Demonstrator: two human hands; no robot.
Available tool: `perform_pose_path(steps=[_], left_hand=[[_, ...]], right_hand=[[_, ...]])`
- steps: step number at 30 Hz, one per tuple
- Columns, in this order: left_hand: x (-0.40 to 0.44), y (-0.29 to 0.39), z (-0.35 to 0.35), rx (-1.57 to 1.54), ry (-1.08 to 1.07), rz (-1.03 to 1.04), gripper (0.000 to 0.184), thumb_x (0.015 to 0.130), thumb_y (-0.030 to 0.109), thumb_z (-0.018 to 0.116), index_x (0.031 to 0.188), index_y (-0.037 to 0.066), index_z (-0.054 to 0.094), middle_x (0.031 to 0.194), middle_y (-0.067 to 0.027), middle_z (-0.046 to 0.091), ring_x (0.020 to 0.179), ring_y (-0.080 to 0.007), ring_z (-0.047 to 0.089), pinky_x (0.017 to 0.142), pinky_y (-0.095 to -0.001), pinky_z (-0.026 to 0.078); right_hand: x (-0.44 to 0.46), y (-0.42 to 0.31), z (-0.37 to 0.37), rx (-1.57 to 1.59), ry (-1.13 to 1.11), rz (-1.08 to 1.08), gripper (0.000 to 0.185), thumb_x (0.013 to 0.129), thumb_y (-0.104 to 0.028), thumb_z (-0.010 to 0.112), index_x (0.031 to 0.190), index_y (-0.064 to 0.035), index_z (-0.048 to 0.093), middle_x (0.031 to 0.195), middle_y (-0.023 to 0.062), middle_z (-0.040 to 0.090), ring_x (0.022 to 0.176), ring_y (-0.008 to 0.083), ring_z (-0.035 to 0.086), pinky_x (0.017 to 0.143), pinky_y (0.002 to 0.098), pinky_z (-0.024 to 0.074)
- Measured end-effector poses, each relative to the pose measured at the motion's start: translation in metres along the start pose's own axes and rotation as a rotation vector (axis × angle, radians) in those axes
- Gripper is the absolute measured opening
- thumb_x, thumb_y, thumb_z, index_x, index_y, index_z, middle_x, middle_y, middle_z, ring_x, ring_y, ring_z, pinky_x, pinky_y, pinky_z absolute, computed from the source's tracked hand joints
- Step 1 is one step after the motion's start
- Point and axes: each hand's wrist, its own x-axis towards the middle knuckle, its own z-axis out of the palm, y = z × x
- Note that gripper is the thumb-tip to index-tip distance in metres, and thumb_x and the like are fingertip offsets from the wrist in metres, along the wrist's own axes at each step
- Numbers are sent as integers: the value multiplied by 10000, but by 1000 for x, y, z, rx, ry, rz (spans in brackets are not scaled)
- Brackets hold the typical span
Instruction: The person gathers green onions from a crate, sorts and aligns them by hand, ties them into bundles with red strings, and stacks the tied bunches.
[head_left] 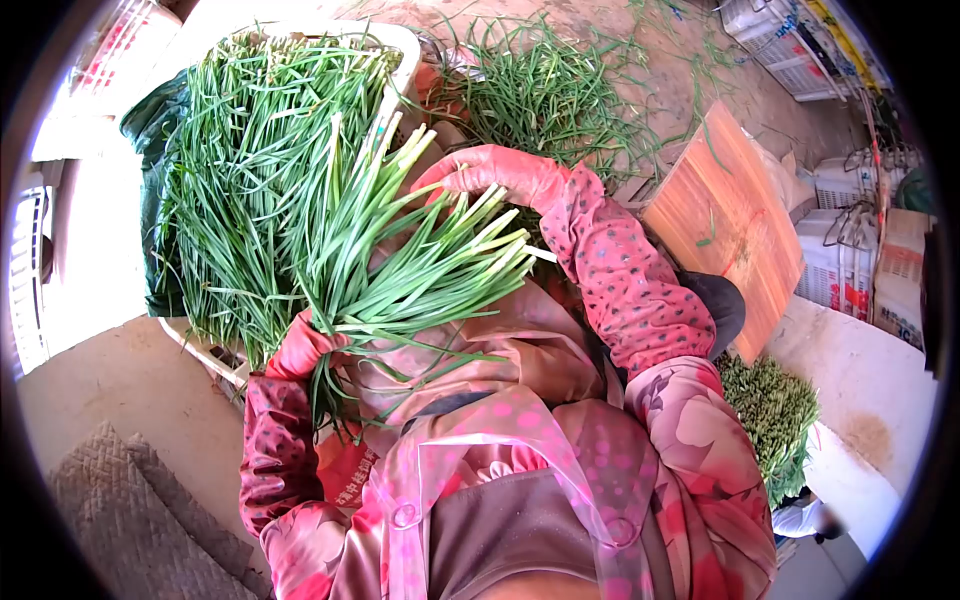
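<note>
A loose bunch of garlic chives (430,270) lies across my lap, its pale stem ends fanned to the upper right. My left hand (305,346), in a red glove, is closed around the leafy end. Also gloved, my right hand (495,172) curls over the stem ends at the top of the bunch, its fingertips partly hidden among the stems. Left of the bunch, a large mass of chives (260,130) fills a white crate (405,45), and some leaves of the held bunch overlap it.
Scattered chives (550,90) lie on the ground beyond my right hand. A wooden board (735,235) leans on my right, above another stack of chives (765,415). White baskets (840,240) stand at far right. A woven mat (130,520) lies at lower left.
</note>
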Motion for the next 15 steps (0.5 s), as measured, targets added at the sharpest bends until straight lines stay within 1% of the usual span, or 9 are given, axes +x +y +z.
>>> perform_pose_path(steps=[2, 3, 5, 7, 8, 9, 11, 13, 15], left_hand=[[0, -1, 0, 8, 1, 5, 246, 785, 57, 688, 1022, 9, 644, 873, -28, 660, 739, -112, 584, 663, -280, 495], [-1, 1, 1, 17, 1, 10, 242, 786, 68, 690, 1016, 8, 644, 868, -31, 661, 733, -112, 584, 661, -280, 495], [-1, 1, 1, -30, -10, -28, 241, 788, 80, 691, 1013, 8, 645, 858, -33, 663, 722, -117, 591, 644, -282, 500], [3, -7, -4, 54, -17, 38, 249, 791, 84, 689, 1025, 10, 642, 856, -36, 662, 720, -123, 599, 630, -282, 502], [0, 0, 0, -1, -30, 12, 256, 801, 81, 683, 1041, 7, 633, 850, -36, 660, 726, -136, 614, 612, -283, 513], [-3, 6, 6, -2, -28, 13, 256, 801, 81, 683, 1041, 7, 633, 850, -36, 660, 726, -136, 614, 612, -283, 513], [-7, 14, 13, -142, -15, -23, 248, 813, 73, 673, 1045, 3, 625, 838, -40, 657, 710, -145, 626, 588, -285, 523], [-7, 12, 11, -110, -17, -20, 234, 817, 66, 668, 1037, 1, 623, 821, -43, 655, 687, -148, 627, 574, -285, 526], [-6, 8, 10, -84, -18, -19, 220, 821, 60, 663, 1029, 0, 622, 805, -46, 654, 663, -151, 629, 561, -285, 529]], right_hand=[[-4, -3, 2, 13, -6, 0, 348, 904, -204, 625, 1192, -12, 584, 1012, 74, 672, 899, 137, 633, 777, 278, 515], [-8, -5, 3, 56, -2, -11, 352, 892, -176, 632, 1194, -4, 578, 1007, 84, 668, 904, 147, 635, 791, 285, 516], [-14, -6, 5, 98, 7, -22, 357, 881, -148, 639, 1196, 5, 573, 1002, 95, 663, 910, 157, 637, 806, 292, 516], [-19, -1, 7, 165, 41, -84, 368, 853, -81, 630, 1202, 14, 563, 1010, 111, 651, 908, 177, 642, 814, 308, 522], [-19, 1, 9, 194, 70, -94, 378, 829, -36, 611, 1201, 15, 562, 1031, 121, 643, 900, 186, 646, 815, 309, 524], [-19, 1, 9, 192, 68, -95, 378, 829, -36, 611, 1201, 15, 562, 1031, 121, 643, 900, 186, 646, 815, 309, 524], [-20, 1, 9, 183, 85, -57, 370, 823, -32, 611, 1188, 14, 568, 1025, 121, 645, 898, 181, 646, 811, 309, 525], [-17, 4, 8, 180, 104, -80, 345, 817, -31, 619, 1155, 19, 574, 1031, 129, 643, 885, 188, 654, 787, 314, 535], [-16, 5, 9, 291, 214, -56, 301, 805, -19, 624, 1101, 24, 587, 983, 133, 654, 854, 207, 666, 751, 325, 548]])
